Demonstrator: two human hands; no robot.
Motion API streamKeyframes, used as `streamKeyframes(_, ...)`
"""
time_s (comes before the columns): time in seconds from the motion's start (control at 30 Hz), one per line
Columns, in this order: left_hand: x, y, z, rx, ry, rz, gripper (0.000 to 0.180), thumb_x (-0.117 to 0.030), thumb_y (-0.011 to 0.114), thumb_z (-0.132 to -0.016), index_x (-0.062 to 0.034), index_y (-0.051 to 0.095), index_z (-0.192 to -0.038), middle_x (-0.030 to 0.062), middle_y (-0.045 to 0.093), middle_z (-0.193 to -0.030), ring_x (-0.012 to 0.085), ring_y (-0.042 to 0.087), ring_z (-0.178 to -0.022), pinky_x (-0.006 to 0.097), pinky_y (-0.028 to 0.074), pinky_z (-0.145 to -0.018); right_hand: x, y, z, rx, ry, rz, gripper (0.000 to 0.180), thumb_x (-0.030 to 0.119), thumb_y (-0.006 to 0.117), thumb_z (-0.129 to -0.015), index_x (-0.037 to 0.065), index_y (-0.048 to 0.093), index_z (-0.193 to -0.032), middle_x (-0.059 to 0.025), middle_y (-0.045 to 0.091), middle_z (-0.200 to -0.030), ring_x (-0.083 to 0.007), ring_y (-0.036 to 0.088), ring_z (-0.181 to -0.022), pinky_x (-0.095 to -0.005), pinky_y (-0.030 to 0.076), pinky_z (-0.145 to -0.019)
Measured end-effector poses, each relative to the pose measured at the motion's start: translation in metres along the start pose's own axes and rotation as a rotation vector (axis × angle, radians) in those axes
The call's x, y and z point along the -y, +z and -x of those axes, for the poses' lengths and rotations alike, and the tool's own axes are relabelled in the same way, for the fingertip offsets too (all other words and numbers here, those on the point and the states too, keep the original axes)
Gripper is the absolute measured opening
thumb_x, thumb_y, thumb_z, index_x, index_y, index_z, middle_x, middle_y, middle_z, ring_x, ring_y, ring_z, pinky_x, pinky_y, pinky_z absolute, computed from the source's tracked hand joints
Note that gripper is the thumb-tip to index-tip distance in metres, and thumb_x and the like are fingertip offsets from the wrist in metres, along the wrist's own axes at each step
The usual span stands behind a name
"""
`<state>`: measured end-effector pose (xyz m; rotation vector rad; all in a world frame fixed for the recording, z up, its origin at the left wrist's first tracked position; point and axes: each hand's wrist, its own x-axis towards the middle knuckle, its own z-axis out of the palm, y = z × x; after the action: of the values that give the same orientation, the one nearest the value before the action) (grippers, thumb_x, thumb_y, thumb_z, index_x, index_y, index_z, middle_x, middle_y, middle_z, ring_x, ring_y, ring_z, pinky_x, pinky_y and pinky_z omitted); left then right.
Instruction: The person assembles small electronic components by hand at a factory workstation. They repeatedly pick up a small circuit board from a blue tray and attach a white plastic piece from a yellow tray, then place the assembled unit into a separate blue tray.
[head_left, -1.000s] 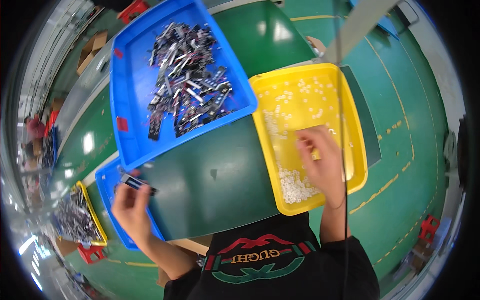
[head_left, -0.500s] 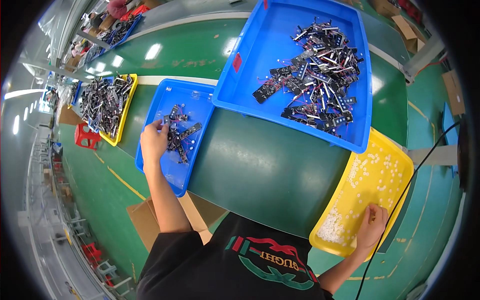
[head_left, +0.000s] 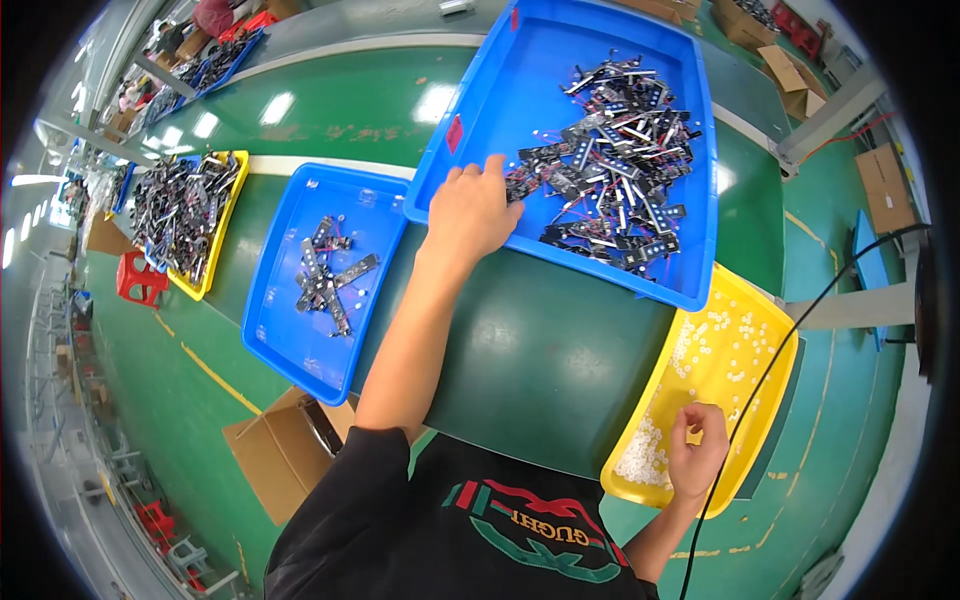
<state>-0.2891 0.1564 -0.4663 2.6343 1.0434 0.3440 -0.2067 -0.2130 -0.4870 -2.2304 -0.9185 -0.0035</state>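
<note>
You have the large blue tray [head_left: 520, 90] ahead, the yellow tray [head_left: 772, 410] nearer on your right. Your left hand [head_left: 470, 212], partly spread, is over the blue rim; your right hand [head_left: 697, 450] curls over yellow. Whether either grips anything I can't tell. Black strips [head_left: 625, 170] lie heaped in blue, white rings [head_left: 643, 455] in yellow.

The large tray [head_left: 540, 90] over there lies on the table [head_left: 550, 365], circuit boards [head_left: 625, 170] heaped inside. Left of it sits a smaller tray [head_left: 280, 280] holding several boards [head_left: 325, 285]; right of it, nearer the worker, another tray [head_left: 765, 415] holds rings [head_left: 642, 455].
</note>
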Motion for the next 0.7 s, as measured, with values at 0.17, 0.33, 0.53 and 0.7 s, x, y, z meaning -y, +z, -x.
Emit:
streamKeyframes(0.17, -0.002, 0.011, -0.037, 0.254, 0.013, 0.035, 0.081, -0.026, 0.079, -0.069, 0.001, 0.038, -0.134, 0.0296, 0.059, -0.109, 0.0415, 0.056, -0.106, 0.045, 0.045, -0.09, 0.001, -0.003, 0.006, -0.012, 0.003, 0.033, 0.018, -0.008, 0.064, -0.072, 0.001, 0.056, -0.084, -0.0129, 0.056, -0.074, -0.027, 0.054, -0.063, -0.0335, 0.044, -0.055)
streamKeyframes(0.33, 0.018, 0.022, -0.049, 0.235, 0.132, 0.041, 0.083, -0.017, 0.08, -0.065, -0.002, 0.039, -0.134, 0.0245, 0.063, -0.101, 0.0398, 0.06, -0.097, 0.044, 0.047, -0.086, 0.007, -0.002, 0.005, -0.039, 0.023, -0.005, 0.019, -0.008, 0.065, -0.069, 0.001, 0.056, -0.082, -0.0129, 0.058, -0.075, -0.0274, 0.058, -0.066, -0.0341, 0.047, -0.058)
streamKeyframes(0.53, 0.026, -0.006, -0.04, 0.164, 0.139, 0.156, 0.069, -0.009, 0.076, -0.068, -0.0021, 0.047, -0.131, 0.0123, 0.064, -0.09, 0.0242, 0.064, -0.076, 0.033, 0.05, -0.071, 0.006, -0.003, 0.007, -0.076, 0.062, -0.04, 0.019, -0.008, 0.066, -0.068, 0.002, 0.057, -0.082, -0.0126, 0.058, -0.075, -0.0278, 0.057, -0.064, -0.0342, 0.047, -0.057)
streamKeyframes(0.7, 0.006, -0.033, -0.023, 0.046, 0.106, 0.389, 0.05, -0.006, 0.073, -0.074, -0.0014, 0.057, -0.122, 0.0081, 0.064, -0.087, 0.0135, 0.06, -0.07, 0.028, 0.05, -0.065, 0.007, 0.001, 0.004, -0.068, 0.043, -0.053, 0.019, -0.007, 0.067, -0.068, 0.002, 0.057, -0.082, -0.0126, 0.058, -0.075, -0.0283, 0.058, -0.065, -0.0347, 0.046, -0.056)
